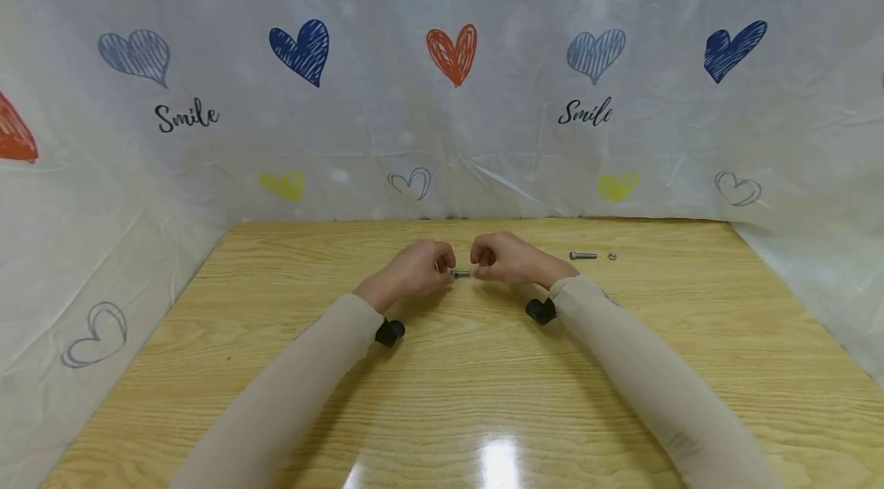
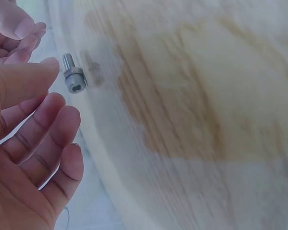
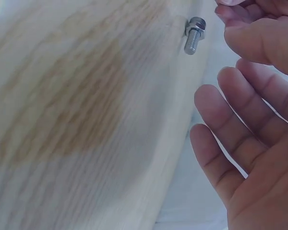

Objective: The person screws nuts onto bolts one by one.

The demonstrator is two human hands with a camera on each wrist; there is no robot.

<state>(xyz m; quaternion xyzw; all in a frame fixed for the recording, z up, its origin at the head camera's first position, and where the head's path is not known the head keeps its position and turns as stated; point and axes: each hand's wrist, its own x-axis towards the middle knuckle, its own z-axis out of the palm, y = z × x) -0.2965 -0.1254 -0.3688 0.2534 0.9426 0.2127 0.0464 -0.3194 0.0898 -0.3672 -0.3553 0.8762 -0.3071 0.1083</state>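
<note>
A short metal socket-head bolt [image 1: 461, 274] lies on the wooden table between the two hands. A nut [image 2: 74, 72] sits on its shank close under the head. To the bolt's left, my left hand [image 1: 417, 268] is near the head end, its fingers loosely bent and holding nothing. My right hand [image 1: 509, 259] hovers by the threaded end, fingers likewise relaxed around nothing. In both wrist views a small gap separates the thumb [image 3: 259, 43] and fingers from the bolt.
Farther right on the table [image 1: 442, 366] lie a second, longer bolt [image 1: 583, 256] and a loose nut [image 1: 611, 256]. A white cloth printed with hearts [image 1: 483, 128] hangs along the table's back and sides.
</note>
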